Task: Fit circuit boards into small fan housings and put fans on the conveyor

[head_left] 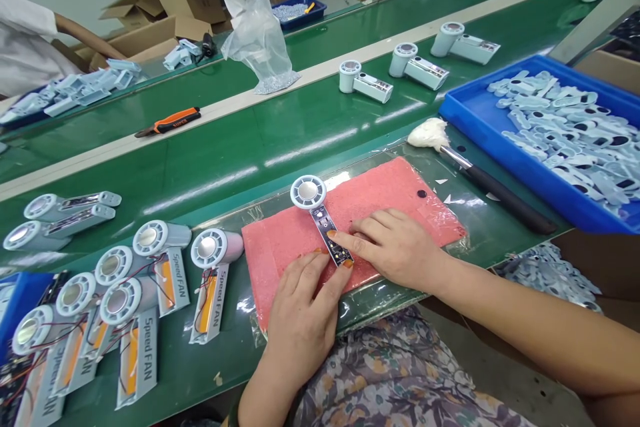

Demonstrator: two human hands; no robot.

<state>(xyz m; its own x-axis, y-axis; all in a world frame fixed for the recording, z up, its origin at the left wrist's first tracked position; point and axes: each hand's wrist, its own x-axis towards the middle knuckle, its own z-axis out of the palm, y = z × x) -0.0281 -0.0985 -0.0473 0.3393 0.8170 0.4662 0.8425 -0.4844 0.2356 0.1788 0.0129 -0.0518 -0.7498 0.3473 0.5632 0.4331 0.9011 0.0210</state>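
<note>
A small hand-held fan (316, 205) lies on a pink foam mat (395, 190), round head away from me, its handle open with the circuit board showing. My right hand (395, 247) rests on the mat with fingers stretched out, the forefinger tip pressing the handle's lower part. My left hand (303, 310) lies flat from below, fingers extended, fingertips touching the handle's end. Neither hand wraps round the fan.
Several half-built fans (150, 267) with "Speed FAN" shells lie at left. A blue tray (470, 121) of pale shell parts stands at right, a brush (465, 159) beside it. Finished fans (365, 80) and an orange-handled tool (173, 121) lie on the green belt. Other people work across it.
</note>
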